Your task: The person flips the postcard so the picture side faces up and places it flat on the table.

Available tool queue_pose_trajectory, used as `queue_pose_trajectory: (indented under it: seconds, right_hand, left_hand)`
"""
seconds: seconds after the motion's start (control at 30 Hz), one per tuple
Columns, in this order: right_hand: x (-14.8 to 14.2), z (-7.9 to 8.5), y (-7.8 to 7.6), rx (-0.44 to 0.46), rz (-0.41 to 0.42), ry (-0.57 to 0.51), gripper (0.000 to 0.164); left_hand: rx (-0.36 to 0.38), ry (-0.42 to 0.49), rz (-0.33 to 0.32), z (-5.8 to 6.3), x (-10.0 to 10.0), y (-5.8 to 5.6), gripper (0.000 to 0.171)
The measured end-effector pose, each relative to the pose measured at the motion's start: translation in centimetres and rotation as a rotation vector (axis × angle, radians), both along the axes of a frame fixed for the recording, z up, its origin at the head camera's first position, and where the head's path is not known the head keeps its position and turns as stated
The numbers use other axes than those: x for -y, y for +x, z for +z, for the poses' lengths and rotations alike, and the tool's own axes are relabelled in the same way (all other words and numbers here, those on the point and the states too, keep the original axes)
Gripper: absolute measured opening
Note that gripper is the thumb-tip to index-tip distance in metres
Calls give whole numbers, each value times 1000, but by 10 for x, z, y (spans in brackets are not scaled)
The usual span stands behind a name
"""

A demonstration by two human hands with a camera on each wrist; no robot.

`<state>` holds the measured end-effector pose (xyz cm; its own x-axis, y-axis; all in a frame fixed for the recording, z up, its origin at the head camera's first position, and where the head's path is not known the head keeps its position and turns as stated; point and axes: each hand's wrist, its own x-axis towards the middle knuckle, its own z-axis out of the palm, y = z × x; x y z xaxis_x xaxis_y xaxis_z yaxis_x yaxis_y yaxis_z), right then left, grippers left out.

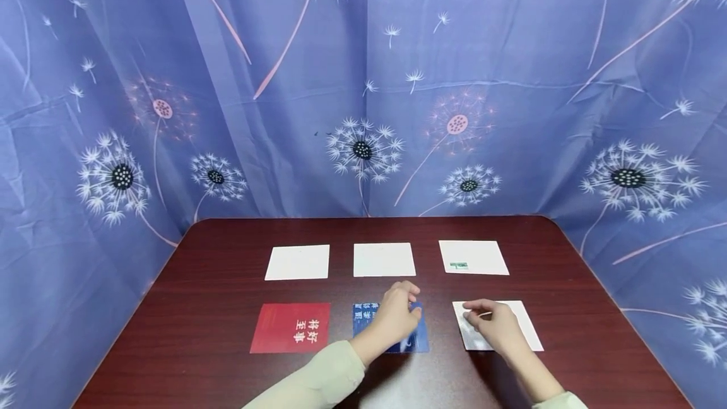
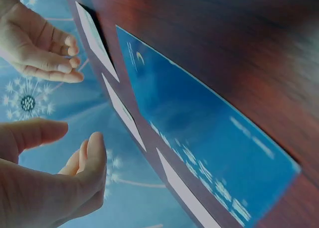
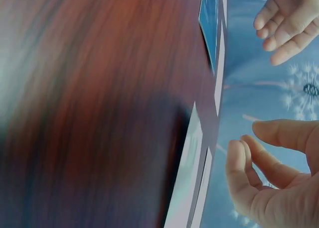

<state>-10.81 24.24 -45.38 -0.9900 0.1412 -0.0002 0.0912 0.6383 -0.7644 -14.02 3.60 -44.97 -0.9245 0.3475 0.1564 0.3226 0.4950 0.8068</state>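
Note:
My left hand (image 1: 387,319) hovers over a blue card (image 1: 419,337) with white writing, covering part of it. In the left wrist view that hand's thumb and loosely bent fingers (image 2: 97,158) stand apart, with nothing between them. To the right, my right hand (image 1: 500,328) is above a white card (image 1: 529,324) with a greyish, shiny left part, hiding some of it. The right wrist view shows a gap between its thumb and curved fingers (image 3: 237,173), and no object there. Both hands appear raised off the cards.
A red card (image 1: 275,328) with pale characters lies at the front left of the dark wooden table (image 1: 187,333). Behind lie three white cards: left (image 1: 298,262), middle (image 1: 384,260) and right (image 1: 477,256), the last with a small green mark. A blue dandelion-patterned curtain (image 1: 307,163) surrounds the table.

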Motion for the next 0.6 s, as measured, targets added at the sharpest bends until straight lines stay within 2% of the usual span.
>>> queue_pose_trajectory:
  seconds: [0.17,0.4,0.6]
  right_hand:
    - [-23,3,2,-21,-26,108,20]
    - [-51,0,11,-65,-27,173,29]
    - [-70,0,17,20,-33,139,46]
  left_hand:
    - [-24,19,-9,1,-18,0,30]
    - [29,65,-7,0,-39,2,35]
    - [113,94,-5,-5,-55,4,46]
